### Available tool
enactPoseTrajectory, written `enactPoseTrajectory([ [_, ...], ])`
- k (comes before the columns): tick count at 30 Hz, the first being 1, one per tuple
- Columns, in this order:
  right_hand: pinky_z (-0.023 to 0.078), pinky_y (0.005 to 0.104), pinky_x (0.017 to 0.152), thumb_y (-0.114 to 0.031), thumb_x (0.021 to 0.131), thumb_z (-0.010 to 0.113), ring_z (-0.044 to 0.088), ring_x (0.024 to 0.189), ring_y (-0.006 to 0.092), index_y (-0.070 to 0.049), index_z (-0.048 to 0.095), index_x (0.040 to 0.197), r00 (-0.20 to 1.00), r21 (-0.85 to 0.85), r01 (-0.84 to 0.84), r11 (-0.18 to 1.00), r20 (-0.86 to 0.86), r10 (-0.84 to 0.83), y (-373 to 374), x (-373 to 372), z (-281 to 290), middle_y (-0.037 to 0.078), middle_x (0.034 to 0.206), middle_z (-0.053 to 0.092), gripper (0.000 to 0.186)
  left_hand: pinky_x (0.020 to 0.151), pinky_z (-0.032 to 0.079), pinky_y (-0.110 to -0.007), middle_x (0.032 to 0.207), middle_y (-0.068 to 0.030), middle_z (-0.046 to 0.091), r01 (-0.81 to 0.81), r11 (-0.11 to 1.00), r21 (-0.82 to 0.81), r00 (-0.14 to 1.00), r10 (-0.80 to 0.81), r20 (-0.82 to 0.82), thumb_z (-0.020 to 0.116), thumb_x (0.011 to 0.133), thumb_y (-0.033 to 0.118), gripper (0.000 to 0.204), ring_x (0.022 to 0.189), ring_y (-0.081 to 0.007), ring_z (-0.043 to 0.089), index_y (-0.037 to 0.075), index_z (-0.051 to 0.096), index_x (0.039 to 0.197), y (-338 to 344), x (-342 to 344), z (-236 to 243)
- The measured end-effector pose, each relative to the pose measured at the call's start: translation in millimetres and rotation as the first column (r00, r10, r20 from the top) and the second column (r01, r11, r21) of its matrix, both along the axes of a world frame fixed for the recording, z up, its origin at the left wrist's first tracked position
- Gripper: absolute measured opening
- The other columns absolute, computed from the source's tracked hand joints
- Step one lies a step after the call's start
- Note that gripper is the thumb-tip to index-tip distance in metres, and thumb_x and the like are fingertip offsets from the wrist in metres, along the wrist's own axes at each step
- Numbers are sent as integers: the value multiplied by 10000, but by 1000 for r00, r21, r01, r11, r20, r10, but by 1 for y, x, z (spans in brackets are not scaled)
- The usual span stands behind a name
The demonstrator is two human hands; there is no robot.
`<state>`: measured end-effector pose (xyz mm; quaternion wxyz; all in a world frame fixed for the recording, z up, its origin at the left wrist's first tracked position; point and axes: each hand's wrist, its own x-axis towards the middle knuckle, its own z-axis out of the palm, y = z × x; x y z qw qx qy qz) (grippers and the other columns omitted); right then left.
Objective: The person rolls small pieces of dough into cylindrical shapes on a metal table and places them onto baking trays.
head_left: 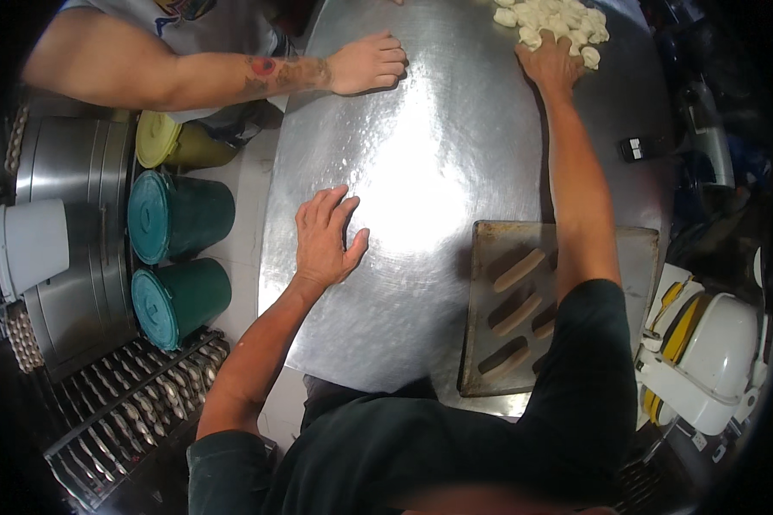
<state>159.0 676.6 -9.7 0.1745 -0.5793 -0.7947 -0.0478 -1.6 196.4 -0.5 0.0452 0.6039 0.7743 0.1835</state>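
I had my right hand (556, 62) stretched out to the far right corner of the bench (386, 309), its fingers pointing down among the pale dough pieces (567, 19). Those were heaped at that corner, and my fingers touched the near side of the heap. I could not tell how far the fingers were closed, or whether they had hold of a piece. One piece sat at the heap's near side, just beside my fingers.

My left hand (325, 233) was nearer the left edge, about midway between the far and near edges. It was open and held nothing, palm down, with the fingers slightly bent and the thumb spread away from them. I could not tell whether it was pressing on the metal.

A dark tray (511, 236) lay toward the near right corner, partly under my right forearm and sleeve. Long, narrow brown shapes (518, 315) showed in it, slanting. A small black object (642, 148) with white patches lay near the right edge, between the heap and the tray. A co-worker's arm (172, 79) reached across the left edge near the far end, its fingers loosely curled.
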Motion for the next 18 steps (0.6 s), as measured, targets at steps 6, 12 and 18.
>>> enactPoseTrajectory([
  [6, 538, 483, 994, -322, 914, 659, 663, 1182, 400, 9, 713, 1201, 976, -242, -24, 970, -216, -29, -27, -9, 48, 253, 1249, 691, 442, 1148, 284, -526, 1481, -161, 505, -1, 1000, 31, 999, 2, -36, 692, 884, 300, 528, 1381, -363, 440, 59, 598, 1344, -3, -2, -15],
  [12, 573, 465, 799, -214, 877, 653, 706, 944, 395, 30, 708, 969, 830, -331, -529, 782, -396, 393, -177, -44, -3, 261, 1080, 694, 267, 1157, 273, -505, 1492, -150, 505, 34, 998, 45, 993, -28, -114, 668, 908, 340, 538, 1383, -356, 445, 51, 585, 1354, -3, -2, -21],
  [18, 534, 487, 838, -143, 863, 668, 682, 953, 393, -22, 668, 999, 584, -441, -743, 503, -794, 167, -426, 22, 63, 185, 984, 684, 182, 1146, 283, -495, 1486, -146, 520, 93, 992, 86, 991, -84, -106, 638, 948, 399, 539, 1394, -340, 449, 76, 588, 1377, 1, -3, -27],
])
